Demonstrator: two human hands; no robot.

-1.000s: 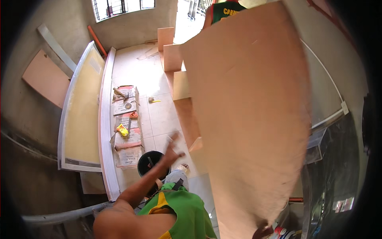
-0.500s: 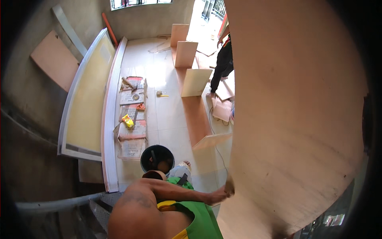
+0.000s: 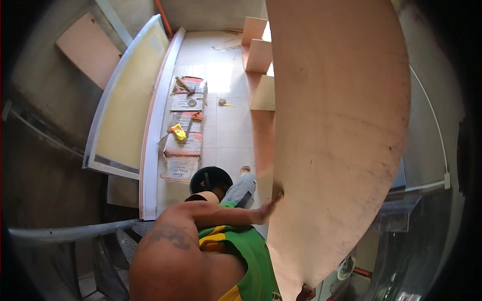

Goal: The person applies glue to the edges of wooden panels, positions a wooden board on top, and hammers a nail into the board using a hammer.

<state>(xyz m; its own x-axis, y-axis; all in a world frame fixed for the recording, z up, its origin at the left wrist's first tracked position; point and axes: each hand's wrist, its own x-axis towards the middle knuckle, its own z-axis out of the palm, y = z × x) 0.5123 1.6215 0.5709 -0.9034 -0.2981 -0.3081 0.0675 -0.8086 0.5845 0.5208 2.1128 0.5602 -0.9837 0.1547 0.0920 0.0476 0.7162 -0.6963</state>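
A large plywood sheet (image 3: 336, 130) stands tall along my right side, bowed by the lens, with scuffs and dark marks on its face. My left hand (image 3: 271, 205) grips its left edge, fingertips against the face. At the lower edge, the fingers of my right hand (image 3: 305, 292) curl round the board; the rest of that hand is hidden. Beyond the sheet, partly covered by it, lies a wooden frame (image 3: 262, 133) with upright panels (image 3: 260, 55). Near my feet stands a black bucket (image 3: 211, 179).
Flattened cardboard boxes (image 3: 183, 145) lie on the tiled floor, bearing a hammer (image 3: 184, 84), a tape roll (image 3: 192, 103) and a yellow packet (image 3: 178, 132). Long white strips (image 3: 161, 120) and a framed yellowish panel (image 3: 128, 100) line the left wall. A metal rail (image 3: 75, 232) runs lower left.
The sheet's outline has narrowed and shifted left in view, now covering the co-worker and much of the wooden frame. My right fingers have come into sight. My left hand still holds the edge.
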